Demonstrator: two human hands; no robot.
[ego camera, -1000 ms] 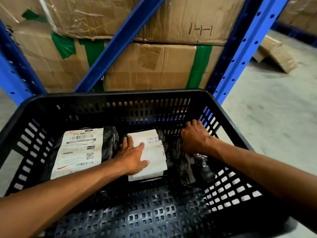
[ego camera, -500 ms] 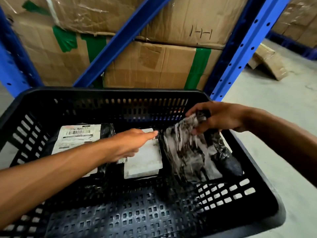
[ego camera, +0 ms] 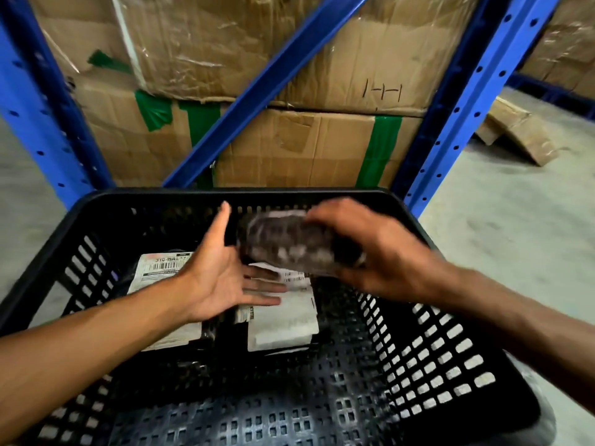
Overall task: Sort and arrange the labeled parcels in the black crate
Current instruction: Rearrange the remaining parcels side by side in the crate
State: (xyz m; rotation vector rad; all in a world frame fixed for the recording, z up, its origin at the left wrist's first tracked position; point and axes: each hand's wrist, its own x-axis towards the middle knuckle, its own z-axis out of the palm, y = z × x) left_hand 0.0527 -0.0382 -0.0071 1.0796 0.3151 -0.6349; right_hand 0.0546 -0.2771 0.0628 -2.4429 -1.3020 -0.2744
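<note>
Black crate [ego camera: 457,355] holding two labelled parcels on its floor: one at left [ego camera: 161,268], one at centre [ego camera: 283,323], both partly covered by the left arm and hand. Third parcel, a dark wrapped one [ego camera: 286,246], lifted out since a moment ago, now above the crate and clamped in the right hand [ego camera: 370,252]. Left hand [ego camera: 219,275] turned palm-up beside it, fingers spread. Held parcel blurred; label unreadable.
</note>
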